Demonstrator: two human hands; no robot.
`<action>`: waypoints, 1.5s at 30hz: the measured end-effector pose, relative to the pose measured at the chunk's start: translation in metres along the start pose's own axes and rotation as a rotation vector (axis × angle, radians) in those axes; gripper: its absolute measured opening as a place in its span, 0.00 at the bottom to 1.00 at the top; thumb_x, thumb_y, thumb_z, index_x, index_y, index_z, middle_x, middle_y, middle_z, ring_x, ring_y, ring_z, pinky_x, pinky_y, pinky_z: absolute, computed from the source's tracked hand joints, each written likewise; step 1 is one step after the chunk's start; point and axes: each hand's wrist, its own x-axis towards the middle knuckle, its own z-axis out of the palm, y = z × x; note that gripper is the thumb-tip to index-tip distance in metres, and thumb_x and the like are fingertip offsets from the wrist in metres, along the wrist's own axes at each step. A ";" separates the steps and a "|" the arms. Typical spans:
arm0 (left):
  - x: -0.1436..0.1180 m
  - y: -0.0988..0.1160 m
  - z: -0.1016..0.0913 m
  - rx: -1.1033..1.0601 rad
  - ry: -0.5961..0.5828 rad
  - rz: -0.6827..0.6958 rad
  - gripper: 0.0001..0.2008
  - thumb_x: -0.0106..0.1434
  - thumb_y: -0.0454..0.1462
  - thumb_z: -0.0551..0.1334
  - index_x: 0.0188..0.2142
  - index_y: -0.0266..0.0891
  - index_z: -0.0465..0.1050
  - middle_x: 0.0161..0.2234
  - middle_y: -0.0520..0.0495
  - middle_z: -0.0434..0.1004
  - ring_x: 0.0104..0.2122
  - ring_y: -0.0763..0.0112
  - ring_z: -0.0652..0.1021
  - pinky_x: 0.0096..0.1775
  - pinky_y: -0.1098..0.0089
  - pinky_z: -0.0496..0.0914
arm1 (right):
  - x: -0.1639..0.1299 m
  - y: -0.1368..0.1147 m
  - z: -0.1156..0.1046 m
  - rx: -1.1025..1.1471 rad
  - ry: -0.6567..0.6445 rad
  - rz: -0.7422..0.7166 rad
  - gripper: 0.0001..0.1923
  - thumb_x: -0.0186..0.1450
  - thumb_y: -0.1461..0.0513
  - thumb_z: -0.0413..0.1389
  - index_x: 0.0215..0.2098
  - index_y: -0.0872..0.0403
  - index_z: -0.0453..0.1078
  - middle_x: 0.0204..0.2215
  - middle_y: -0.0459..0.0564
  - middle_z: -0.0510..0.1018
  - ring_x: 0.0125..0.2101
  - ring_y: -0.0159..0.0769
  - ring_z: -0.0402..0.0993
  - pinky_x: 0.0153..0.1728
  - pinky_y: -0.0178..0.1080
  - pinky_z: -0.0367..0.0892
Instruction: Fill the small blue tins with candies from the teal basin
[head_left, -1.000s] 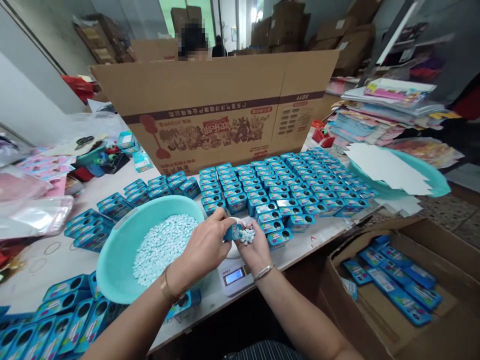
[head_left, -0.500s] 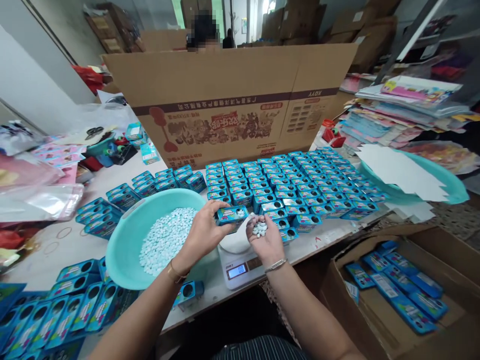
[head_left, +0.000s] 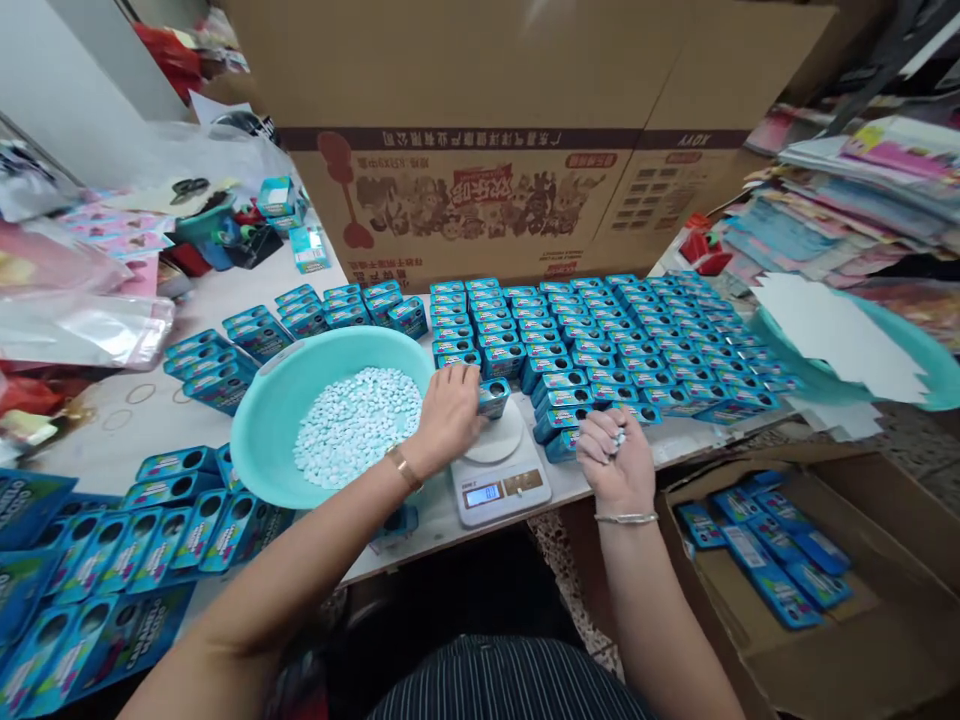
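Observation:
My left hand (head_left: 450, 418) is closed around a small blue candy box (head_left: 493, 397) with a round hole in its top, above the white round plate of a digital scale (head_left: 531, 487). Whether the box touches the plate I cannot tell. My right hand (head_left: 621, 462), palm up, has its fingers curled over pale blue candies (head_left: 618, 438), beside the front of the box rows. Left of the scale stands a turquoise basin (head_left: 253, 440) with many loose pale candies (head_left: 360, 420) in it. Rows of blue boxes (head_left: 600, 345) stand behind the scale.
A large printed cardboard sheet (head_left: 480, 90) rises at the back. More blue boxes (head_left: 180, 515) crowd the left side. On the lower right, an open carton (head_left: 877, 640) holds several blue boxes. Another turquoise basin (head_left: 930, 360) with white card sheets (head_left: 840, 335) stands at the right.
My right hand has moved right, away from the scale, and its fingers have curled over the candies. My left hand still holds the box, now turned more. The view has tilted down.

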 end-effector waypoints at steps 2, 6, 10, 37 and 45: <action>-0.017 0.016 -0.002 -0.026 -0.004 0.092 0.22 0.60 0.34 0.63 0.54 0.34 0.64 0.50 0.37 0.70 0.51 0.53 0.70 0.49 0.57 0.68 | -0.012 -0.013 -0.010 -0.012 0.008 -0.029 0.15 0.67 0.65 0.53 0.24 0.51 0.54 0.17 0.37 0.58 0.14 0.25 0.55 0.12 0.30 0.53; -0.058 0.059 0.027 -0.060 -0.272 0.222 0.11 0.64 0.32 0.57 0.47 0.37 0.69 0.41 0.42 0.75 0.41 0.59 0.76 0.38 0.64 0.72 | -0.029 -0.030 -0.034 -0.041 0.030 -0.078 0.15 0.65 0.67 0.54 0.25 0.51 0.54 0.17 0.37 0.58 0.15 0.25 0.56 0.13 0.29 0.52; -0.095 0.080 0.099 0.039 -0.209 0.418 0.20 0.67 0.29 0.51 0.58 0.33 0.65 0.57 0.37 0.70 0.57 0.58 0.71 0.53 0.60 0.68 | -0.034 -0.029 -0.048 -0.043 0.085 -0.109 0.15 0.65 0.67 0.54 0.24 0.51 0.54 0.17 0.37 0.58 0.14 0.24 0.56 0.13 0.29 0.51; -0.126 0.028 0.020 -0.384 0.315 0.088 0.07 0.66 0.36 0.59 0.31 0.39 0.72 0.27 0.50 0.77 0.28 0.70 0.77 0.33 0.70 0.72 | -0.060 -0.033 -0.049 0.079 0.092 -0.056 0.15 0.70 0.64 0.48 0.24 0.52 0.56 0.16 0.36 0.58 0.13 0.23 0.55 0.11 0.27 0.51; -0.020 -0.005 0.005 0.090 0.120 -0.068 0.35 0.58 0.40 0.66 0.62 0.32 0.57 0.59 0.30 0.67 0.62 0.39 0.61 0.60 0.38 0.53 | -0.027 0.029 0.006 0.102 0.406 0.065 0.19 0.72 0.59 0.45 0.24 0.54 0.60 0.20 0.42 0.67 0.21 0.26 0.68 0.23 0.30 0.71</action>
